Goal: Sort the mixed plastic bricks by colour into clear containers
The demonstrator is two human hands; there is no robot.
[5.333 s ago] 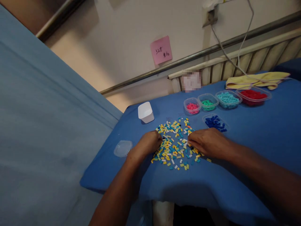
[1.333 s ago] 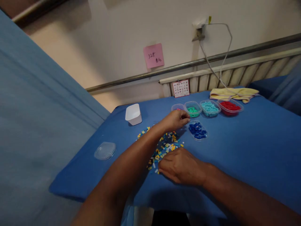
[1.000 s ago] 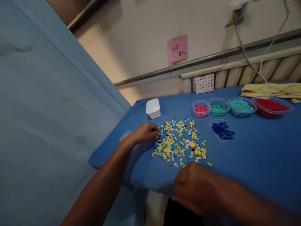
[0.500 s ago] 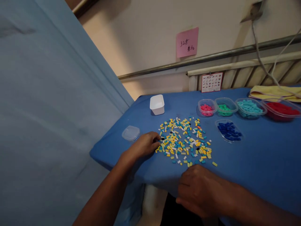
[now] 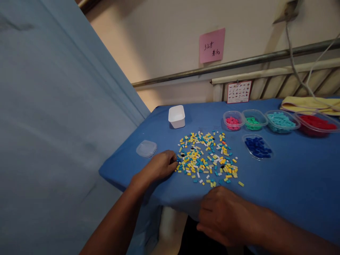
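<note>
A loose pile of small bricks (image 5: 207, 156), yellow, blue, white and a few black, lies on the blue table (image 5: 292, 173). My left hand (image 5: 159, 166) rests at the pile's left edge with its fingertips pinched together among the bricks; what they grip is too small to make out. My right hand (image 5: 223, 216) sits at the table's front edge below the pile, back up, fingers curled under and hiding anything in them.
Behind the pile stand a white cup (image 5: 176, 117), a clear lid (image 5: 146, 148), and tubs of pink (image 5: 232, 121), green (image 5: 252, 121), cyan (image 5: 281, 120), red (image 5: 316, 122) and dark blue bricks (image 5: 257, 147). A yellow cloth (image 5: 308, 103) lies at the back right. A blue curtain (image 5: 53, 124) hangs on the left.
My left hand came back from the pink tub to the pile's left edge. My right hand drew back off the pile to the table's front edge.
</note>
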